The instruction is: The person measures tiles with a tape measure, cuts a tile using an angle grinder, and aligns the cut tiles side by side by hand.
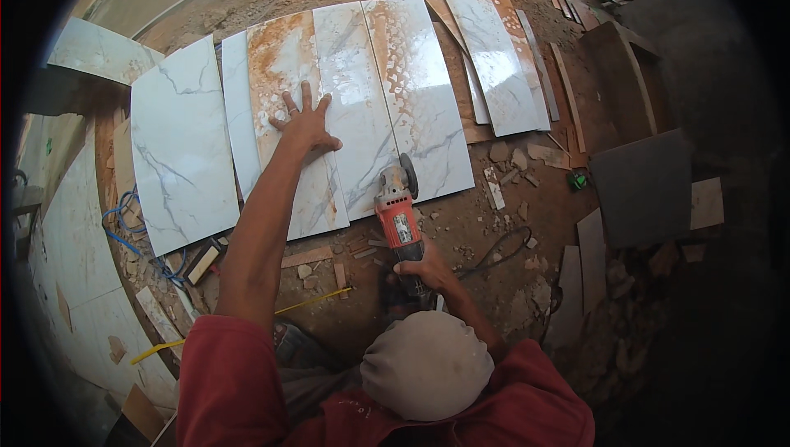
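Note:
My left hand (308,128) presses on a white marble-patterned tile (276,60) smeared with brown dirt, its fingers spread wide. A ring shows on one finger. My right hand (425,267) grips the rear handle of a red and grey angle grinder (398,221). The grinder's dark disc (409,174) stands upright at the near part of another dirt-streaked marbled tile (420,93), right of the seam. Whether the disc touches the tile, I cannot tell. Between these two lies a cleaner marbled strip (352,85).
More marbled tile (183,146) lies at left, and stacked tile strips (492,60) at far right. Nearby are blue cord (123,229), a yellow tape measure blade (317,300), a green tool (578,180), a dark grey slab (643,188) and a wooden frame (613,76). Broken pieces litter the dirt.

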A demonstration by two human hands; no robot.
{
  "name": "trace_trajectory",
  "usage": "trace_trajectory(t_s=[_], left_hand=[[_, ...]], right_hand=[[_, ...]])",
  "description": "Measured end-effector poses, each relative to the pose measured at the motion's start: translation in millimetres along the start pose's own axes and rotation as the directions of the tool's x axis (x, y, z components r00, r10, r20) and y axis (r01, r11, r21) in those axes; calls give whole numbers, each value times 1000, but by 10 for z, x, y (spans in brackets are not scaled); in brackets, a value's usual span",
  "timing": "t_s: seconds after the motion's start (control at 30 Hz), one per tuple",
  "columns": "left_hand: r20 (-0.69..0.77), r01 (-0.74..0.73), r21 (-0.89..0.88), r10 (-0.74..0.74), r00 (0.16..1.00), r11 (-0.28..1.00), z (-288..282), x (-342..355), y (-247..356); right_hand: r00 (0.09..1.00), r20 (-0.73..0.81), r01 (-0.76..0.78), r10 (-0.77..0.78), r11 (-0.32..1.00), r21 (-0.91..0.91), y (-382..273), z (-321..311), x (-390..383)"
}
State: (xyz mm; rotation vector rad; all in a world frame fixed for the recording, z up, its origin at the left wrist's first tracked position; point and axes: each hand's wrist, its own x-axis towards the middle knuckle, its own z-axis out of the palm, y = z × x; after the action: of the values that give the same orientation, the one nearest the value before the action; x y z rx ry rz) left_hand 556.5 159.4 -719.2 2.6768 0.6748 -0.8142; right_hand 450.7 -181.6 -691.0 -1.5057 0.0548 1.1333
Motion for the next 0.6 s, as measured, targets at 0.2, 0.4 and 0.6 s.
trace_trajectory(t_s=[0.2, 0.4, 0.6], left_hand=[[6, 4, -4, -4, 1000, 1000, 18, 0, -1], [3, 7, -3, -7, 1000, 1000, 25, 9, -9], [-2, 6, -2, -6, 1000, 1000, 48, 13, -21]], right_hand=[[999, -43, -16, 12, 996, -84, 52, -13, 40], [999, -17, 36, -38, 995, -91, 19, 0, -24], [999, -19, 48, -51, 992, -118, 52, 0, 12]])
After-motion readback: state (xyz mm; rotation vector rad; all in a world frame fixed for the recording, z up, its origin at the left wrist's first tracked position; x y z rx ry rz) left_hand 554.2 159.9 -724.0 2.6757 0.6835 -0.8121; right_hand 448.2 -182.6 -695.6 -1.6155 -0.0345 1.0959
